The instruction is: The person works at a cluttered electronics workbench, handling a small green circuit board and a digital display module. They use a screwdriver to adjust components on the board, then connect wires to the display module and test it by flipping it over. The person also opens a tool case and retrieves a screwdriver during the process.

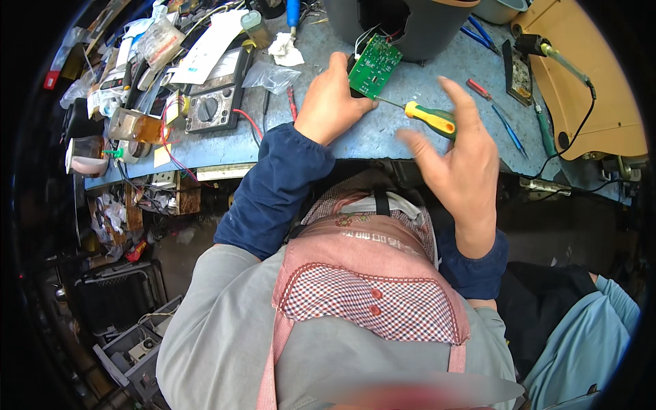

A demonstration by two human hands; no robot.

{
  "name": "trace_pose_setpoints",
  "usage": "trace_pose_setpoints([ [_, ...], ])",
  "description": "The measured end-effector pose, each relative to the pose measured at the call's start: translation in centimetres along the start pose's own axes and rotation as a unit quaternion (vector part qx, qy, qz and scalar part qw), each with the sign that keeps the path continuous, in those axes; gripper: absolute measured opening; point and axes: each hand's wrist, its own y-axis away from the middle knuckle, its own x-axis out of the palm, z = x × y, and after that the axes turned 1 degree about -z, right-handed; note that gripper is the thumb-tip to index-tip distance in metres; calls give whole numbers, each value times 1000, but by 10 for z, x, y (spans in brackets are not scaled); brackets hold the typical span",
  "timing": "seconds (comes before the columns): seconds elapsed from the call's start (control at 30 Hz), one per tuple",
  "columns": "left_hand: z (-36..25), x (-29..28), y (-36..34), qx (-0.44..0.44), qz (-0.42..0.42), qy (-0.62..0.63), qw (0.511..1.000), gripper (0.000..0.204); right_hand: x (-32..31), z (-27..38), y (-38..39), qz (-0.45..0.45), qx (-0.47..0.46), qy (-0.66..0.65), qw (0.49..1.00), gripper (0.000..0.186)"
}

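My left hand [331, 99] is closed on the edge of a green circuit board [377, 66], which is tilted up with its soldered side showing. Wires run from the board to a dark grey rounded housing [437, 34] behind it. A screwdriver [429, 118] with a yellow and green handle points its shaft at the board's lower edge, beside my left thumb. What its tip touches is hidden. My right hand [465, 154] is around the handle's end, thumb and forefinger spread wide on either side and not gripping it.
Left on the blue bench are a multimeter [215, 109], a clear plastic bag [273, 76], jars and piled clutter. To the right lie a red screwdriver [478, 87], a blue thin tool [509, 130], a green-handled tool [544, 130] and a soldering iron [567, 65] with its cord.
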Motion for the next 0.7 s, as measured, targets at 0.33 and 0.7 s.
trace_pose_setpoints([
  [0.33,-1,0,-1,-13,5,-12,1000,69,0,-6,1,-15,-22,4,1000,39],
  [0.7,-4,-1,-2,9,-13,2,1000,68,-1,-19,-1,-8,-112,-15,994,42],
])
